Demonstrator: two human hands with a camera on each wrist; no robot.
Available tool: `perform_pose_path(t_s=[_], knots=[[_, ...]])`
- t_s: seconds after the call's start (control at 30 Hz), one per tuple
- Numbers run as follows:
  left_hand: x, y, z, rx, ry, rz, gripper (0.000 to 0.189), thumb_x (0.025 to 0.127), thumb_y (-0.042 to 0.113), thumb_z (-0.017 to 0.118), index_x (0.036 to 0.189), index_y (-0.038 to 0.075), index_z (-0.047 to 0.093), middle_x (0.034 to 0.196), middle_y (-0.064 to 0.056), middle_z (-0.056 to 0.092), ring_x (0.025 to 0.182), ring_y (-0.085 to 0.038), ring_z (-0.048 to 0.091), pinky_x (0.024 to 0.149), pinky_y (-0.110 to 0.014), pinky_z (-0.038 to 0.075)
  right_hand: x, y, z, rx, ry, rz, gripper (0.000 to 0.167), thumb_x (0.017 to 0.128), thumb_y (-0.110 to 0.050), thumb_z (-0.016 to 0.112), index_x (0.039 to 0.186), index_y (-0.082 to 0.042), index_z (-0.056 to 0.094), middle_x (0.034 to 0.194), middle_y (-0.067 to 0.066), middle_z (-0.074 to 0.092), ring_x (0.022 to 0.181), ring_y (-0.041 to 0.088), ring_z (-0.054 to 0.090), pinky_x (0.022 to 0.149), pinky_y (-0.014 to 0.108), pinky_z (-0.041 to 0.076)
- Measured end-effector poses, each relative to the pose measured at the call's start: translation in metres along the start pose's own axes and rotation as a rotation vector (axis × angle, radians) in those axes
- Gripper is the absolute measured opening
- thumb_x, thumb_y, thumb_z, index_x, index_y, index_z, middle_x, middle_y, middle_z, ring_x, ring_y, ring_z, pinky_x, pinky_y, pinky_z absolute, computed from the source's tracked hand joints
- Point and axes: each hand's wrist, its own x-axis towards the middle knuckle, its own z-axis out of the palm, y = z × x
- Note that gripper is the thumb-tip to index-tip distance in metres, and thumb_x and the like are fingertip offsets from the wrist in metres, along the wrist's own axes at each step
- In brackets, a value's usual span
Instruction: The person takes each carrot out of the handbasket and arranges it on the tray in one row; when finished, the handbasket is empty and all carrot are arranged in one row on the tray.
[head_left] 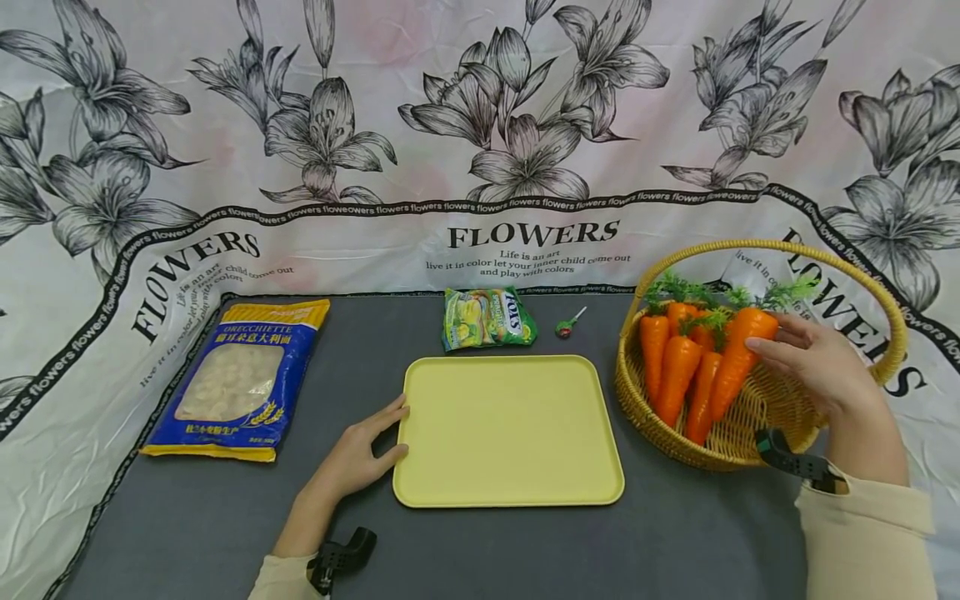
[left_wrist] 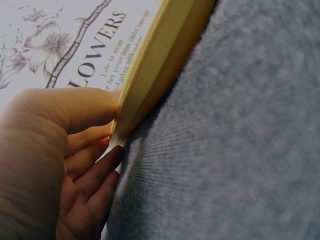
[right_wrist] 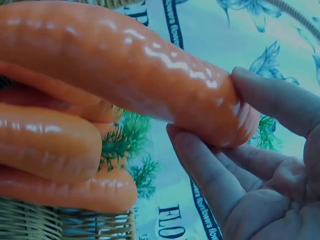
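Note:
My right hand [head_left: 821, 362] holds a large orange carrot [head_left: 738, 358] near its leafy top end, thumb on one side and fingers on the other in the right wrist view. The carrot leans over several other carrots [head_left: 678, 375] with green tops, inside a wicker basket [head_left: 783, 412] with a tall hoop handle. At the left edge of a yellow rectangular tray [head_left: 510, 433], my left hand [head_left: 360, 450] rests its thumb and fingertips against the rim. The left wrist view shows those fingers fairly straight along the tray's side.
Behind the tray lie a green FOX'S candy bag [head_left: 489, 318] and a small lollipop [head_left: 566, 327]. A blue and yellow orecchiette pasta bag [head_left: 232, 383] lies on the left of the grey tabletop [head_left: 480, 550]. A flower-printed cloth [head_left: 360, 242] hangs at the back.

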Motion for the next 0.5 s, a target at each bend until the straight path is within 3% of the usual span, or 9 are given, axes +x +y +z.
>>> perform_pose_path(t_s=[0.03,0.07,0.17,0.27,0.5], knots=[[0.000,0.000,0.000,0.001,-0.001,-0.002,0.059,0.089,0.031,0.067,0.140,0.009,0.049,0.151,-0.006,0.038,0.133,-0.029,0.043,0.105,-0.050,0.039,-0.001,0.000,0.002,0.001,0.003,-0.021,0.085,0.096,-0.033,0.054,0.151,0.003,0.000,0.150,0.038,0.011,0.084,-0.024,0.048,0.073,0.007,0.048],[0.000,0.000,0.000,-0.001,-0.003,-0.004,0.059,0.089,0.031,0.067,0.140,0.009,0.048,0.151,-0.006,0.038,0.133,-0.029,0.043,0.105,-0.050,0.039,-0.002,0.000,0.003,0.026,0.005,-0.037,0.083,0.096,-0.030,0.054,0.151,0.002,0.001,0.151,0.031,0.023,0.085,-0.023,0.049,0.073,0.007,0.048],[0.000,-0.001,0.001,0.001,-0.005,-0.004,0.059,0.089,0.031,0.066,0.141,0.009,0.048,0.151,-0.005,0.038,0.134,-0.029,0.043,0.105,-0.050,0.039,-0.007,0.001,0.008,0.159,0.008,-0.100,0.079,0.096,-0.018,0.056,0.151,0.004,0.004,0.133,0.001,0.054,0.087,-0.018,0.054,0.072,0.008,0.049],[0.001,-0.002,0.002,0.004,-0.004,0.001,0.059,0.089,0.031,0.066,0.141,0.010,0.048,0.151,-0.005,0.038,0.134,-0.028,0.042,0.105,-0.050,0.039,-0.014,0.002,0.014,0.296,-0.015,-0.172,0.076,0.094,-0.006,0.056,0.150,0.007,0.006,0.105,-0.027,0.055,0.090,-0.011,0.059,0.072,0.010,0.051],[0.000,-0.004,0.001,0.002,0.002,0.002,0.059,0.089,0.031,0.066,0.141,0.011,0.048,0.151,-0.005,0.038,0.134,-0.028,0.042,0.105,-0.050,0.039,-0.023,-0.001,0.041,0.387,-0.089,-0.294,0.066,0.094,0.001,0.053,0.150,0.004,0.017,0.113,-0.021,0.058,0.097,-0.006,0.061,0.077,0.010,0.051]])
